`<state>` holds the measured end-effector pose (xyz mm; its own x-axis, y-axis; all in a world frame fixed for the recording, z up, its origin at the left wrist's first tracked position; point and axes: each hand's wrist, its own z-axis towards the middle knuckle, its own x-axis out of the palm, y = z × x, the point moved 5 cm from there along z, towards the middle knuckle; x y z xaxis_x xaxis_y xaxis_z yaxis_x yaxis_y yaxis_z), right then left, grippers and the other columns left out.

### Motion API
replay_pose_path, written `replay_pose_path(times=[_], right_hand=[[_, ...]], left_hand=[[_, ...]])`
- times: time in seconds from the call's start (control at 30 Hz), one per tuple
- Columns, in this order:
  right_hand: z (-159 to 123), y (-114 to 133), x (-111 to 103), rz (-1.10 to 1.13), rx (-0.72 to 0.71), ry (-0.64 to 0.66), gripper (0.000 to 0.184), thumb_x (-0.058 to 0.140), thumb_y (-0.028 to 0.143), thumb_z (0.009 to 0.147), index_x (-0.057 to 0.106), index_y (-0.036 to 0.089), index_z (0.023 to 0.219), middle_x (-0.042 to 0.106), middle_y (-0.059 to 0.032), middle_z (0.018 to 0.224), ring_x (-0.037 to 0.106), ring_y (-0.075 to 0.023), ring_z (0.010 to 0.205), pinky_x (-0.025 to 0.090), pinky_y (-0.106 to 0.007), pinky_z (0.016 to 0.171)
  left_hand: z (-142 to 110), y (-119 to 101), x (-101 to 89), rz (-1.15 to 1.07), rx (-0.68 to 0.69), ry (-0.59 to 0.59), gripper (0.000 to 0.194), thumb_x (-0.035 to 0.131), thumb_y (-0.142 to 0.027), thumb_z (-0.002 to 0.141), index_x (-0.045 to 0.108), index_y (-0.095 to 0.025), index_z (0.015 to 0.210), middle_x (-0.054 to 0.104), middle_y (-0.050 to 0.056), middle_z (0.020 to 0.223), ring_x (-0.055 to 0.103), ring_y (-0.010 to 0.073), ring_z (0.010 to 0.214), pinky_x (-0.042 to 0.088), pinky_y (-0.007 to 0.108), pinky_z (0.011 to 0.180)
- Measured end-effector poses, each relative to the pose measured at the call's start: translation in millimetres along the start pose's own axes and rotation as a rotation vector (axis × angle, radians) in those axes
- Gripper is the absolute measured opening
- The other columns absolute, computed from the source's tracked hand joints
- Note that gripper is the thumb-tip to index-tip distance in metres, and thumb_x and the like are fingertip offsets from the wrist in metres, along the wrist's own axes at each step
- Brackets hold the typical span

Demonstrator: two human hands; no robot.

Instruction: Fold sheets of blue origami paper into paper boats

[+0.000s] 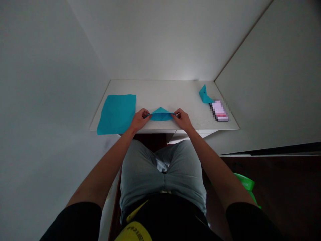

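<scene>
A folded teal paper piece (161,115), shaped like a flat boat with a peak in the middle, lies near the front edge of the white table (163,92). My left hand (139,119) pinches its left tip, fingers closed on the paper. My right hand (182,118) pinches its right tip the same way. Both forearms reach forward from my lap.
A flat teal paper sheet (117,113) lies at the table's left, overhanging the front edge. A finished teal folded figure (205,95) and a phone (219,110) sit at the right. White walls close in on the left, back and right. A green stool (247,185) stands on the floor.
</scene>
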<state>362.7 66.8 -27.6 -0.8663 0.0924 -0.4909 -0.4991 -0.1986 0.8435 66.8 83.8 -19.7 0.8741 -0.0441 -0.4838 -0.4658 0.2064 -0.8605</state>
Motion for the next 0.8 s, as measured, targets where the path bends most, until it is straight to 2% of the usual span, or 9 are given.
replay_pose_path(times=[0.3,0.4,0.5,0.67,0.8], right_hand=[[-2.7,1.0,3.5,-0.006,-0.038,0.089,0.034,0.08,0.059,0.086,0.072,0.027,0.095,0.061,0.0029,0.063,0.055,-0.0175,0.06,0.039,-0.031,0.058],[-2.4,2.3,2.5,-0.018,-0.043,0.064,0.027,0.078,0.051,0.087,0.074,0.027,0.098,0.066,0.0017,0.069,0.057,-0.0178,0.062,0.042,-0.032,0.061],[-1.8,1.9,2.0,-0.036,-0.016,0.004,0.024,0.078,0.045,0.085,0.074,0.027,0.1,0.077,-0.0011,0.085,0.059,-0.018,0.065,0.046,-0.034,0.064],[-1.2,2.5,10.4,-0.028,0.075,-0.076,0.028,0.081,0.053,0.086,0.075,0.027,0.095,0.079,-0.0034,0.09,0.063,-0.0207,0.07,0.051,-0.037,0.07],[3.6,17.7,30.6,0.069,-0.005,-0.098,0.037,0.078,0.055,0.09,0.075,0.027,0.114,0.079,-0.0064,0.106,0.069,-0.0258,0.088,0.059,-0.043,0.085]], left_hand=[[-3.1,-7.0,-0.5,0.106,0.039,-0.007,0.027,0.073,-0.042,0.093,0.054,-0.025,0.083,0.058,-0.003,0.069,0.05,0.0167,0.067,0.038,0.032,0.065],[-3.9,-9.6,0.0,0.127,0.047,0.015,0.029,0.074,-0.043,0.093,0.054,-0.025,0.082,0.058,-0.002,0.069,0.05,0.0168,0.066,0.038,0.033,0.065],[-4.7,-11.0,-0.1,0.128,0.052,0.017,0.028,0.074,-0.043,0.093,0.055,-0.025,0.083,0.059,-0.002,0.069,0.051,0.0169,0.066,0.039,0.033,0.066],[-4.8,-10.2,-0.7,0.101,0.054,0.014,0.026,0.071,-0.044,0.097,0.058,-0.025,0.086,0.061,-0.002,0.071,0.053,0.0168,0.067,0.04,0.032,0.066],[-3.6,-8.2,-0.7,0.089,0.08,0.036,0.025,0.07,-0.045,0.099,0.061,-0.024,0.087,0.064,-0.002,0.073,0.054,0.0163,0.066,0.04,0.032,0.067]])
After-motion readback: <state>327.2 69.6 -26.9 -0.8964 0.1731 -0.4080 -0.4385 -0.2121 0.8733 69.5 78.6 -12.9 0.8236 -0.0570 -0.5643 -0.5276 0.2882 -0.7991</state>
